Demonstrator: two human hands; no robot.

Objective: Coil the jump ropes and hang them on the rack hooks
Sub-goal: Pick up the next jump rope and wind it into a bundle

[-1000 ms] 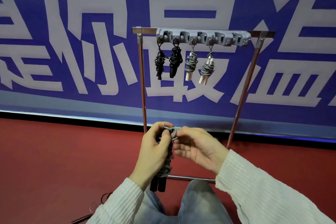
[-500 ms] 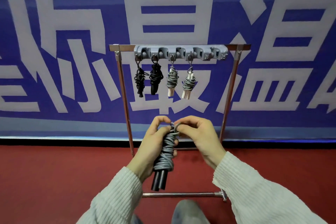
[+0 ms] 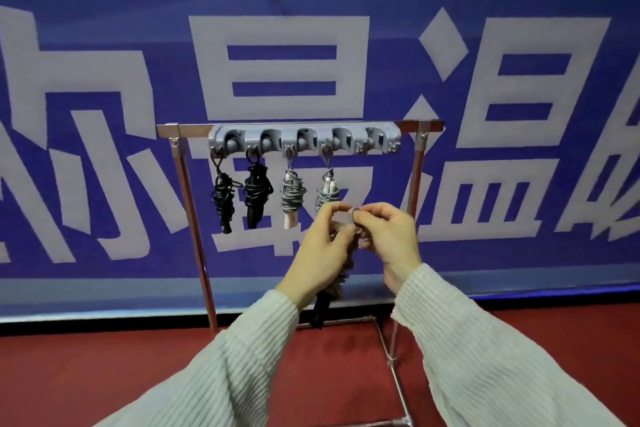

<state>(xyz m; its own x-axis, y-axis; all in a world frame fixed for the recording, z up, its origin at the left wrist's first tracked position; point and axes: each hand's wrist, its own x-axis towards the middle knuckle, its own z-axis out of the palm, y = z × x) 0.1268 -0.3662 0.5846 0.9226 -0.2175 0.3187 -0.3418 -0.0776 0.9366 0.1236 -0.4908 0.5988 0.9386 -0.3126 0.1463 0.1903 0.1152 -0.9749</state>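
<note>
Head view: I am holding the coiled grey rope (image 3: 341, 274) in front of the rack (image 3: 187, 191), with my left hand (image 3: 320, 250) wrapped around the upper part of the bundle and my right hand (image 3: 389, 239) pinching the small loop (image 3: 352, 217) at its top between thumb and fingertips. The bundle's long axis is hanging roughly vertical, its dark handles (image 3: 320, 308) pointing down below my left wrist.

The free hook (image 3: 360, 148) is lying up and slightly to the right of the loop, on the grey plastic hook bar (image 3: 304, 139). I judge my right hand to be the nearer one for lifting the loop onto it. The four hooks to the left are already carrying bundles: two black ropes (image 3: 225, 198) and two grey ropes with white handles (image 3: 292, 199), the rightmost partly hidden behind my fingers.

The rope is looking thin, flexible and tightly wound; the rack tubing is looking smooth, shiny metal. The sleeves (image 3: 485, 350) are ribbed knit, the floor (image 3: 86, 374) red.
</note>
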